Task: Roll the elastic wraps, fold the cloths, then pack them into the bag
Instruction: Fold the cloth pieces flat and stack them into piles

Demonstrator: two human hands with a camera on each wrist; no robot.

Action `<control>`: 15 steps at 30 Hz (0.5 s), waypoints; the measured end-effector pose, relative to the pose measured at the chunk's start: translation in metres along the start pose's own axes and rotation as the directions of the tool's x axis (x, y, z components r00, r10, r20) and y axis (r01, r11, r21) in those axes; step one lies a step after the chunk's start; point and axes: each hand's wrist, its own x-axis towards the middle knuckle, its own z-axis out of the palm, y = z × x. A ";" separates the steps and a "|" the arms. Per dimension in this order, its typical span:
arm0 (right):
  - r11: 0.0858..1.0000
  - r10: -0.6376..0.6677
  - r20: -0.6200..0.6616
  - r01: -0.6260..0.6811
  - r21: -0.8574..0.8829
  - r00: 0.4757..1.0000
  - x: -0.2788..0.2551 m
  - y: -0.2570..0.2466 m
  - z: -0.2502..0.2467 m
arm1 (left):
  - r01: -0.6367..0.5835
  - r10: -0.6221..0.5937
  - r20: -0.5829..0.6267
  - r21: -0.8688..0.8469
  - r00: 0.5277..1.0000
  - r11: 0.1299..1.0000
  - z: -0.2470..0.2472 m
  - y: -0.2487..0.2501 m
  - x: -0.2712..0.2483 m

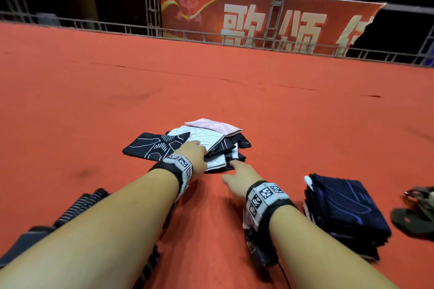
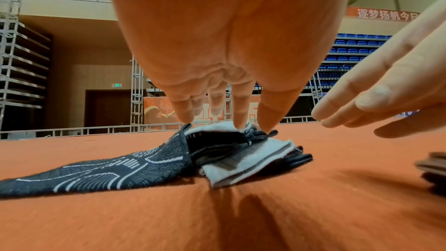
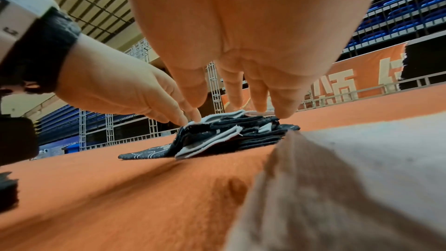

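Head view, from the hands outward: the left hand (image 1: pixel 195 156) lay on the near left edge of a loose pile of cloths (image 1: pixel 211 145), its straight fingers (image 2: pixel 241 114) touching the top white layer, gripping nothing. The right hand (image 1: pixel 239 177) reached toward the near right edge of the same pile with fingers extended and relaxed; whether its fingertips (image 3: pixel 284 110) touched the fabric could not be told. Each wrist carried a band with square black-and-white coded markers (image 1: pixel 265 195); no text on them was legible.

The pile rested on the orange carpet (image 1: pixel 117 101) ahead of both hands. One black cloth with white line pattern (image 1: pixel 152 148) lay unfolded, its long axis running left from the pile; a pale pink piece (image 1: pixel 213 125) lay at the far side. A stack of folded dark cloths (image 1: pixel 345 206) stood to the right of the right forearm, well apart from the pile. Dark ribbed items (image 1: pixel 79 206) were largely hidden by the left forearm. An olive object with a metal ring (image 1: pixel 418 197) was cut off at the right edge.

Beyond a metal railing (image 1: pixel 211 37) hung an orange banner (image 1: pixel 258 19) with large pale Chinese characters, partly hidden by the bars and cut off on its right.
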 end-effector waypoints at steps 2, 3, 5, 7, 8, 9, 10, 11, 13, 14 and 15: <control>1.000 -0.003 -0.001 0.003 0.017 1.000 0.008 0.005 0.004 | 0.019 -0.022 0.039 0.064 0.999 0.998 0.009 -0.002 0.012; 1.000 0.000 -0.002 0.000 0.028 1.000 0.011 0.008 0.005 | 0.025 -0.030 0.063 0.083 0.998 0.996 0.013 -0.004 0.018; 0.998 0.008 -0.010 -0.008 0.057 1.000 0.017 0.015 0.005 | 0.026 -0.034 0.093 0.083 0.995 0.996 0.018 -0.006 0.025; 0.994 0.036 -0.021 -0.034 0.106 0.999 0.023 0.022 0.005 | 0.017 -0.018 0.052 0.016 0.998 1.000 0.018 -0.008 0.027; 0.990 0.052 -0.024 -0.048 0.133 0.998 0.024 0.025 0.004 | 0.013 -0.013 0.010 -0.044 1.000 0.999 0.015 -0.007 0.026; 0.987 0.066 -0.029 -0.061 0.150 0.997 0.024 0.026 0.003 | 0.001 -0.007 -0.046 -0.110 0.999 0.994 0.013 -0.007 0.025; 0.985 0.072 -0.039 -0.065 0.160 0.997 0.023 0.027 0.002 | -0.001 -0.016 -0.102 -0.166 0.995 0.986 0.008 -0.007 0.022; 0.984 0.076 -0.049 -0.067 0.165 0.996 0.021 0.027 0.000 | -0.007 -0.029 -0.164 -0.215 0.986 0.977 0.003 -0.007 0.019; 0.984 0.076 -0.063 -0.065 0.167 0.995 0.015 0.025 -0.005 | -0.027 -0.062 -0.293 -0.293 0.954 0.956 -0.015 -0.005 0.010; 0.983 0.075 -0.070 -0.062 0.173 0.995 0.010 0.024 -0.009 | -0.048 -0.074 -0.346 -0.333 0.935 0.942 -0.026 -0.002 0.003; 0.982 0.078 -0.079 -0.063 0.178 0.994 0.005 0.021 -0.013 | -0.075 -0.079 -0.387 -0.367 0.919 0.927 -0.038 0.001 -0.003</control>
